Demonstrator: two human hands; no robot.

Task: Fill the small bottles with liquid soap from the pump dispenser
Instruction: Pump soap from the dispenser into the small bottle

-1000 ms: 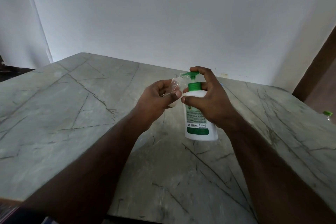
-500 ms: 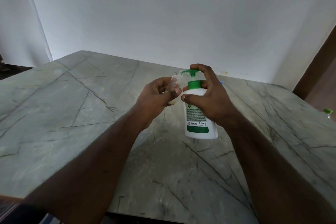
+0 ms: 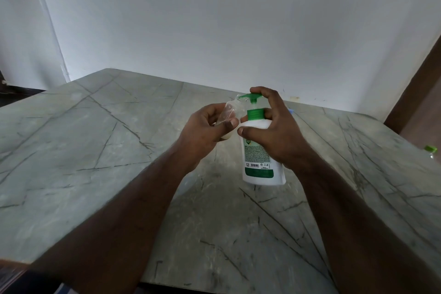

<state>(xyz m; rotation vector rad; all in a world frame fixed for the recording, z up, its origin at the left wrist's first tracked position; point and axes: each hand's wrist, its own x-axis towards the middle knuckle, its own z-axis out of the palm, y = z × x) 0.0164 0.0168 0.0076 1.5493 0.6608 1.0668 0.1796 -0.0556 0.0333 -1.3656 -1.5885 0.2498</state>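
Observation:
A white pump dispenser with a green collar and green pump head stands on the marble table. My right hand grips its neck, with a finger curled over the pump head. My left hand holds a small clear bottle, tilted, with its mouth right at the green spout. Pale liquid shows at the small bottle's lower end below my thumb.
A green-capped bottle peeks in at the right edge of the table. A small blue thing shows just behind my right hand. A white wall runs behind the table, and a dark brown frame stands at the right.
The pump head has risen a little, showing more of the stem above the collar. Both hands and the bottles stay in nearly the same place.

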